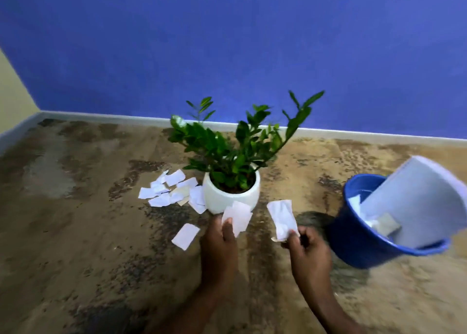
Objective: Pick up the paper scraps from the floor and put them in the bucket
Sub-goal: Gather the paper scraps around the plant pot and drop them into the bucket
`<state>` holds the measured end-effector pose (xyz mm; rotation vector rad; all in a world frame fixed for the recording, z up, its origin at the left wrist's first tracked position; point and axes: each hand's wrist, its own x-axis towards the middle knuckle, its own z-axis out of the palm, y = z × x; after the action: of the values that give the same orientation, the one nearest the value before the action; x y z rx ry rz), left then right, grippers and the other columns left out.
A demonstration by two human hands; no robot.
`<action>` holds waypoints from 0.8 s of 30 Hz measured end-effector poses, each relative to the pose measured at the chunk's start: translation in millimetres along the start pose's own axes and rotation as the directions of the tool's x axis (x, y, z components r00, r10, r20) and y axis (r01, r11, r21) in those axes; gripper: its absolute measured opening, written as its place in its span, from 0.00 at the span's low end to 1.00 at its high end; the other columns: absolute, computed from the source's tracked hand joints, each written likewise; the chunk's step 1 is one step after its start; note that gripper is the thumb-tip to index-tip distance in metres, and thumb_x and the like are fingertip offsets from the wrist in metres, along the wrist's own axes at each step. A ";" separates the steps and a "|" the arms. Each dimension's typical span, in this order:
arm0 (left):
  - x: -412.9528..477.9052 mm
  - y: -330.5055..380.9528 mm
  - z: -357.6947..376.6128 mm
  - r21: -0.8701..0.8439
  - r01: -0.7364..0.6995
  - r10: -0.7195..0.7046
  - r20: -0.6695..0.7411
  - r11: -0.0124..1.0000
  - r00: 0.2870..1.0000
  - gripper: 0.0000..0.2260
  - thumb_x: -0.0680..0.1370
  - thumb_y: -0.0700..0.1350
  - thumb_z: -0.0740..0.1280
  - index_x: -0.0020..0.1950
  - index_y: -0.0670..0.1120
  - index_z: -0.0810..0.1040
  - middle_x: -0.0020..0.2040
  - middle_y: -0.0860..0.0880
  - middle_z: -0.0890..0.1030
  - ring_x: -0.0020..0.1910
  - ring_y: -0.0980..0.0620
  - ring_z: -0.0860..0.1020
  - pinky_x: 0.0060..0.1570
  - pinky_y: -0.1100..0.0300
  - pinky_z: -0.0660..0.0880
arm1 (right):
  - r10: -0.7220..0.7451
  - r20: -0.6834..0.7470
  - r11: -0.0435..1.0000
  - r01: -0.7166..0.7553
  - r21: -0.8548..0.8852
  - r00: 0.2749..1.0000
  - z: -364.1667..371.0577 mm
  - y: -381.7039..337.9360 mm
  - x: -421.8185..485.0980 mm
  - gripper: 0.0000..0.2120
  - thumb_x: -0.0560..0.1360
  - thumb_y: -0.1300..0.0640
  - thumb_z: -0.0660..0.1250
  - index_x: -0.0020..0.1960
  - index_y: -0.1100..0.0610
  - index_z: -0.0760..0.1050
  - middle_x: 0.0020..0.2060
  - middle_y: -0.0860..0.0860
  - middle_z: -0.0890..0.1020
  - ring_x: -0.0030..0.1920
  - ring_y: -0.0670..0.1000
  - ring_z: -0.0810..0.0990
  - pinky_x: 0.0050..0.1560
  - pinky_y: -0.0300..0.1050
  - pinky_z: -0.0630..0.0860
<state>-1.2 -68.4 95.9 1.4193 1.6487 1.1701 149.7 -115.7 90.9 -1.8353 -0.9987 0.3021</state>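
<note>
A large sheet [424, 202] crowds the bucket [358, 242] at the right, so dropped paper may slide off onto the floor [101, 257]. A pile of scraps [166, 189] lies just beside the plant pot [227, 197], with a loose scrap [185, 235] nearer. Both hands are low: the left hand [219, 242] pinches a few scraps [238, 216], the right hand [308, 247] pinches a crumpled scrap [281, 218].

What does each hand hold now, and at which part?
The left hand pinches a few white scraps at their lower edge. The right hand pinches one crumpled scrap at its lower end.
</note>
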 end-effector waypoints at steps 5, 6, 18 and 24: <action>-24.2 86.9 55.0 -0.137 -0.095 0.112 0.121 0.986 0.986 0.07 0.77 0.47 0.66 0.51 0.44 0.78 0.45 0.51 0.81 0.46 0.50 0.78 0.42 0.62 0.66 | -0.045 -0.294 0.997 0.026 -0.067 0.955 -88.5 -13.0 46.8 0.11 0.75 0.58 0.66 0.35 0.59 0.74 0.29 0.52 0.80 0.33 0.52 0.77 0.35 0.45 0.64; -28.7 104.8 69.2 -0.165 -0.102 0.126 0.139 0.981 0.982 0.06 0.76 0.46 0.67 0.50 0.45 0.79 0.43 0.55 0.78 0.44 0.52 0.76 0.39 0.65 0.63 | -0.034 -0.338 0.997 0.008 -0.076 0.941 -106.5 -13.0 58.9 0.11 0.75 0.58 0.65 0.35 0.60 0.74 0.29 0.54 0.80 0.34 0.54 0.78 0.36 0.46 0.66; -42.8 202.6 216.1 -0.213 0.076 0.046 0.514 0.974 0.856 0.13 0.70 0.50 0.73 0.45 0.41 0.80 0.41 0.44 0.82 0.36 0.49 0.76 0.35 0.59 0.68 | 0.145 -0.373 0.975 -0.195 -0.102 0.916 -198.2 12.2 130.3 0.12 0.72 0.58 0.62 0.31 0.62 0.70 0.25 0.55 0.75 0.32 0.56 0.76 0.34 0.47 0.70; -38.6 196.9 239.2 -0.176 0.032 0.095 0.668 0.984 0.738 0.17 0.79 0.53 0.61 0.47 0.40 0.80 0.45 0.38 0.82 0.41 0.44 0.78 0.40 0.55 0.70 | 0.172 -0.268 0.946 -0.235 -0.225 0.948 -188.4 23.4 140.4 0.13 0.71 0.63 0.61 0.28 0.62 0.66 0.24 0.60 0.72 0.31 0.62 0.73 0.30 0.48 0.64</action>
<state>298.2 -54.6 183.0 1.5160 0.9776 0.6566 361.9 -136.3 192.7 -2.1564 -0.6990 0.0672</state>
